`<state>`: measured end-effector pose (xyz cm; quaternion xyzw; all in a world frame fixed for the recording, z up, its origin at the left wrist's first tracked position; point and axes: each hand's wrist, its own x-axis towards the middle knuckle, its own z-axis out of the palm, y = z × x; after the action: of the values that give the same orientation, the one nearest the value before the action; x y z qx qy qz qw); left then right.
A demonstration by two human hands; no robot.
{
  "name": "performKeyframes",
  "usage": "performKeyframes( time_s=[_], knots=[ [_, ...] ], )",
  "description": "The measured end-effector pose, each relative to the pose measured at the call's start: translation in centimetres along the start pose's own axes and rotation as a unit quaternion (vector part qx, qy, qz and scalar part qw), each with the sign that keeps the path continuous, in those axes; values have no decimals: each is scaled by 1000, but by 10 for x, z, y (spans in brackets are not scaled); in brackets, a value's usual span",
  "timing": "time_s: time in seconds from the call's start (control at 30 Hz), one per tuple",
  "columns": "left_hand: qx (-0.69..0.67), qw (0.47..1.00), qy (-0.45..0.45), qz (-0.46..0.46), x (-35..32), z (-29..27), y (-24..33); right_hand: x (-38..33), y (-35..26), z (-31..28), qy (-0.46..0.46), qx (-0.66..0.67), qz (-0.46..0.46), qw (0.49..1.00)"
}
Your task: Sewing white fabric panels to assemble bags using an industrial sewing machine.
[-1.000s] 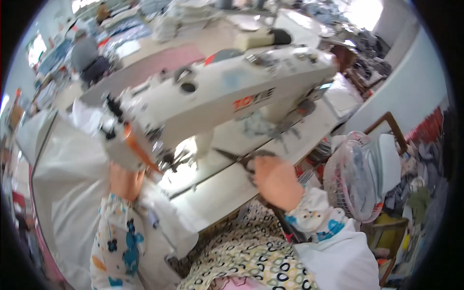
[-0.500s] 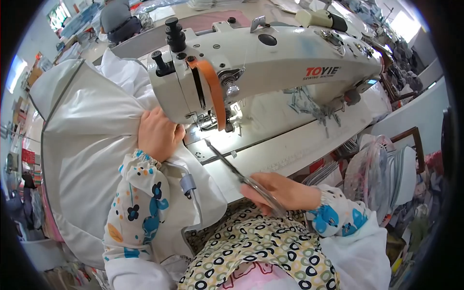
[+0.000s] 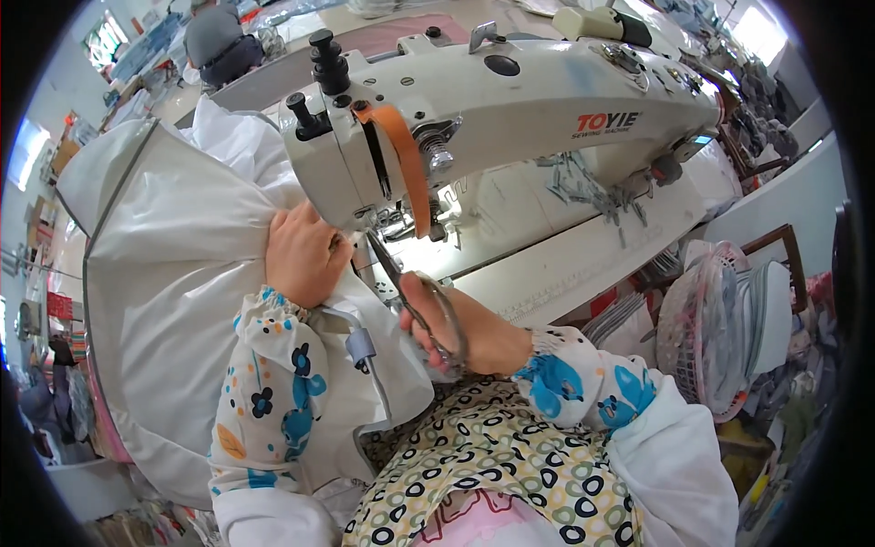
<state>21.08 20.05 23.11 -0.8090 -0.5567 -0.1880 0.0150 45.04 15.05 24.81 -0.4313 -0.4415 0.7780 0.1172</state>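
Observation:
My left hand (image 3: pixel 305 257) is closed on the gathered edge of a large white fabric piece (image 3: pixel 169 301) with grey trim, just left of the sewing machine's needle area. In my right hand (image 3: pixel 469 321) is a pair of metal scissors (image 3: pixel 386 263), fingers in the handle loops. The blades point up and away, their tips beside the left fingertips and just below the presser foot. Whether the blades touch thread or cloth I cannot make out. The white sewing machine (image 3: pixel 519 100) stands over both hands, an orange strip (image 3: pixel 403 159) hanging down its head.
Grey clips (image 3: pixel 583 191) lie in a pile on the machine bed under the arm. At the right, a pink basket (image 3: pixel 697 337) holds plastic-wrapped pieces beside stacked fabric. A person in grey (image 3: pixel 217 46) sits far off at the upper left.
My right hand has moved left and up, bringing the scissors from over the table's front edge to the needle area beside my left hand. The left hand keeps its hold on the fabric.

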Motion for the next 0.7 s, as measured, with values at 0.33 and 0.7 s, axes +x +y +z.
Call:
performKeyframes(
  time_s=[0.33,0.7],
  knots=[
    [130,968,-88,-194,-209,-20,135,-85,13,-75,355,-673,-255,597],
    [-67,671,316,-667,-408,-83,35,68,-19,67,127,-482,-550,670]
  ],
)
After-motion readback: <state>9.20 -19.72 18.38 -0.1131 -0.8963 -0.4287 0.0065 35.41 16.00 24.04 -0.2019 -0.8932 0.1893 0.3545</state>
